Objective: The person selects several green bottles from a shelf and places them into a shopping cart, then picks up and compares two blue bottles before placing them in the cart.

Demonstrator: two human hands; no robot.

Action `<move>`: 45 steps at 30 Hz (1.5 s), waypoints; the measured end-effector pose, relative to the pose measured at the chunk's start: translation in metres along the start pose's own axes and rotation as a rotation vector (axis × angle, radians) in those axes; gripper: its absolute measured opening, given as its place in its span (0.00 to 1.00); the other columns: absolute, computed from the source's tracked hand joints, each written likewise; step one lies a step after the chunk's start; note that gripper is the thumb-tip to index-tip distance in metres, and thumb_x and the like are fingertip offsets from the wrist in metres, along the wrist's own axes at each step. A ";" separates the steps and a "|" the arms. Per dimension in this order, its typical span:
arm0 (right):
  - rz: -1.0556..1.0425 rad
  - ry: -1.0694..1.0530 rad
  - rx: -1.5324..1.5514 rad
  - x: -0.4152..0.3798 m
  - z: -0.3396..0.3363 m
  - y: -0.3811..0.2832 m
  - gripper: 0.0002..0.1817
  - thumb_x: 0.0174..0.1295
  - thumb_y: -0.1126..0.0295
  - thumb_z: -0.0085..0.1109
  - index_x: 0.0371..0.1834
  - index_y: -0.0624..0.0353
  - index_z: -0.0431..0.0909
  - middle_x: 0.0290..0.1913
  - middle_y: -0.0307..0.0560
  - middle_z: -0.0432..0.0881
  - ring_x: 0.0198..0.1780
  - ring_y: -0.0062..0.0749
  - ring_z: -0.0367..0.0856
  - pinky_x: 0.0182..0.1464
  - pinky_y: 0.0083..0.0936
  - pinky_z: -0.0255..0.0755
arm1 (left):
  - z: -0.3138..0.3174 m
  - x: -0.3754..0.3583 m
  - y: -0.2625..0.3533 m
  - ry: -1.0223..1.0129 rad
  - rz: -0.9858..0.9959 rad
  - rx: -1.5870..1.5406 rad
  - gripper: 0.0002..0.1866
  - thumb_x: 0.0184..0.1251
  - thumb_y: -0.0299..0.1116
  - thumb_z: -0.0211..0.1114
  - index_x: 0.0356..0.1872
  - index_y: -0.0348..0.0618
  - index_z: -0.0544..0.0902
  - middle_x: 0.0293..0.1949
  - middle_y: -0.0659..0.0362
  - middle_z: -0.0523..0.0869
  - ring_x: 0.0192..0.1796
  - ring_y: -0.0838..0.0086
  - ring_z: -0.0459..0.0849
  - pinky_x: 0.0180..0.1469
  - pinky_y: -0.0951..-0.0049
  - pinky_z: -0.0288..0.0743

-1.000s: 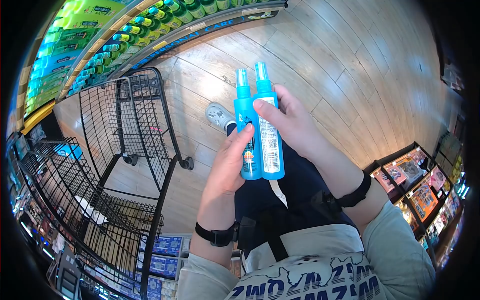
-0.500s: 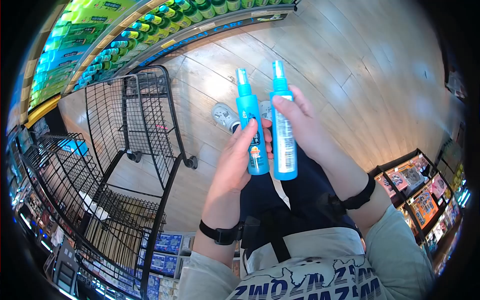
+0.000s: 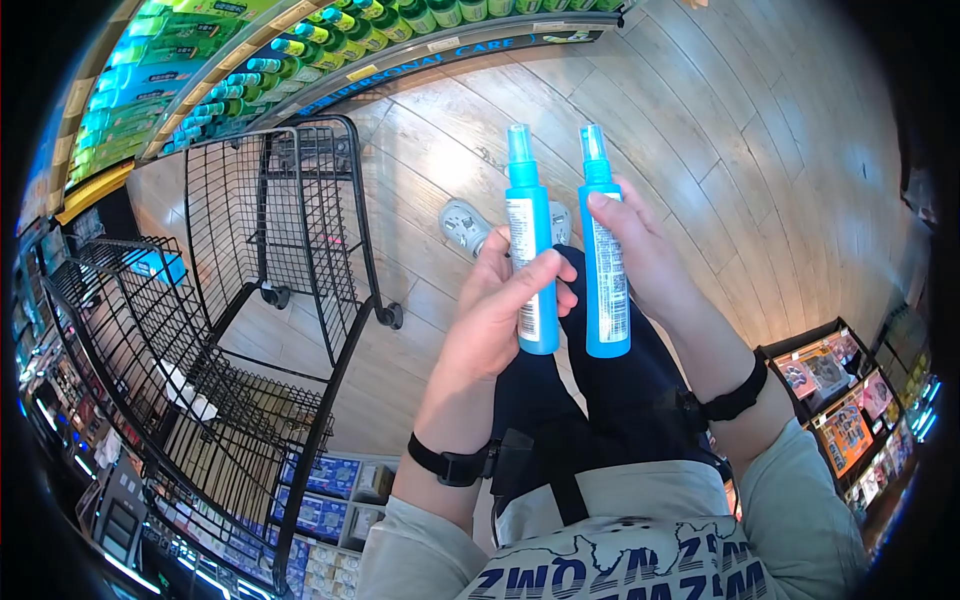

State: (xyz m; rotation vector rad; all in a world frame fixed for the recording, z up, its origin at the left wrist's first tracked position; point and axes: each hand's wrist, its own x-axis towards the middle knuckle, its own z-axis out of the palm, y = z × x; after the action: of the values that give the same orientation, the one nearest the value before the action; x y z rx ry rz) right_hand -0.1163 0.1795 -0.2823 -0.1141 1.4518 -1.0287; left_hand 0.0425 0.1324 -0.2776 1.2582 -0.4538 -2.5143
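Note:
Two blue spray bottles with clear caps are held upright side by side, a narrow gap between them. My left hand [image 3: 492, 312] is closed around the left bottle [image 3: 541, 240], its thumb across the front; a white text label and barcode show on this bottle. The right bottle [image 3: 607, 270] is in my right hand [image 3: 645, 245], gripped near its shoulder with the thumb on the front. A white printed label with small text faces me on it too.
A black wire shopping cart [image 3: 345, 300] stands at the left, with a blue item [image 3: 158, 266] in it. Shelves of green and blue bottles [image 3: 400, 22] line the upper left. Boxed goods [image 3: 325, 480] are at the lower left, and a display rack [image 3: 835, 400] is at the right.
The left bottle has been turned, so its text label and barcode now show instead of its decorated front. Both hands and bottles sit slightly further right in view, and the right bottle's label has rotated somewhat.

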 end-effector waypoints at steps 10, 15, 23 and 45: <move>0.054 -0.078 0.070 -0.007 0.013 -0.003 0.15 0.68 0.58 0.51 0.48 0.57 0.68 0.28 0.37 0.74 0.24 0.18 0.77 0.24 0.19 0.75 | 0.004 -0.003 -0.004 0.084 -0.091 0.041 0.19 0.74 0.46 0.48 0.54 0.42 0.68 0.33 0.59 0.79 0.31 0.77 0.79 0.35 0.77 0.76; 0.055 -0.125 0.080 -0.005 0.016 0.004 0.16 0.68 0.58 0.50 0.48 0.59 0.66 0.26 0.42 0.76 0.22 0.21 0.78 0.21 0.21 0.76 | 0.003 -0.007 0.001 0.057 -0.092 -0.021 0.19 0.75 0.49 0.45 0.50 0.43 0.70 0.33 0.60 0.77 0.31 0.78 0.78 0.36 0.77 0.76; 0.034 -0.142 0.083 -0.002 0.021 0.010 0.16 0.68 0.58 0.50 0.48 0.59 0.67 0.27 0.42 0.77 0.22 0.21 0.77 0.22 0.21 0.76 | -0.005 -0.010 0.002 0.058 -0.089 -0.013 0.21 0.75 0.47 0.44 0.57 0.42 0.69 0.32 0.59 0.79 0.31 0.77 0.80 0.33 0.77 0.77; 0.049 -0.153 0.093 0.002 0.031 -0.001 0.14 0.69 0.59 0.50 0.48 0.58 0.66 0.26 0.40 0.76 0.23 0.18 0.77 0.23 0.17 0.74 | -0.011 -0.003 0.014 0.057 -0.119 -0.035 0.19 0.75 0.46 0.46 0.53 0.42 0.69 0.32 0.59 0.79 0.29 0.77 0.80 0.32 0.78 0.78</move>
State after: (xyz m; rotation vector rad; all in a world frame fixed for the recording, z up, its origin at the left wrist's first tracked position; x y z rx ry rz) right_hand -0.0911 0.1623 -0.2772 -0.0874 1.2604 -1.0236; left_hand 0.0550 0.1193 -0.2763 1.3770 -0.3302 -2.5635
